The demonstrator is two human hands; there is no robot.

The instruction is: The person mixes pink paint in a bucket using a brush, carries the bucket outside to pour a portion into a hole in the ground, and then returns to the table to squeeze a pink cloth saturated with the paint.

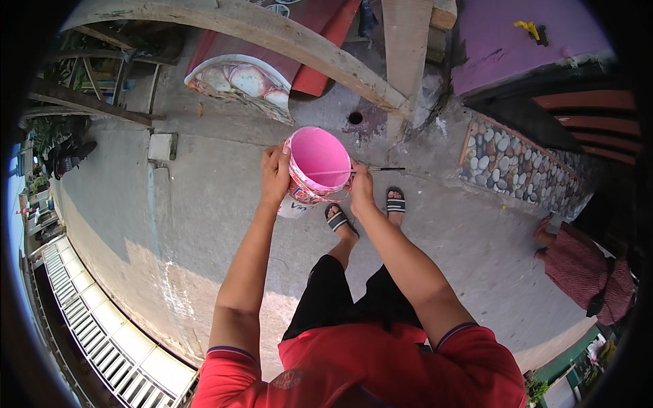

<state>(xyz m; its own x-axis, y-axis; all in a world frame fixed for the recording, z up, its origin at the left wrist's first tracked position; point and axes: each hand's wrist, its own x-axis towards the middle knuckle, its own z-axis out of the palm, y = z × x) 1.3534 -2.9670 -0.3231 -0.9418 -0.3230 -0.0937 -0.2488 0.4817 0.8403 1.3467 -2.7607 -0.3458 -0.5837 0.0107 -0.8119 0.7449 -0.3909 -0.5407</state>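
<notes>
A round plastic bucket (321, 151), white outside with red and dark printing and coated bright pink within, is held between the person's two hands in front of the body, its open mouth facing up. The left hand (275, 173) grips the bucket's left side, the fingers bent over its rim. The right hand (362, 187), at the bucket's right rim, has its fingers pinching a thin straight stick (388, 168), its outer end dark, which lies across the bucket's mouth and juts out to the right; whether those fingers also press on the rim I cannot tell. A thin curved handle (332, 200) hangs at the bucket's near side.

Just nearer than the bucket and to its right are two feet in dark sandals with pale stripes (394, 200), standing on grey concrete ground (211, 183). Beyond the bucket are a dark round hole (355, 118) in the ground and a dark red sheet with a printed, rounded end (241, 80). Left of the bucket sits a pale square block (161, 146); well to its right is a pebble-faced wall (507, 162).
</notes>
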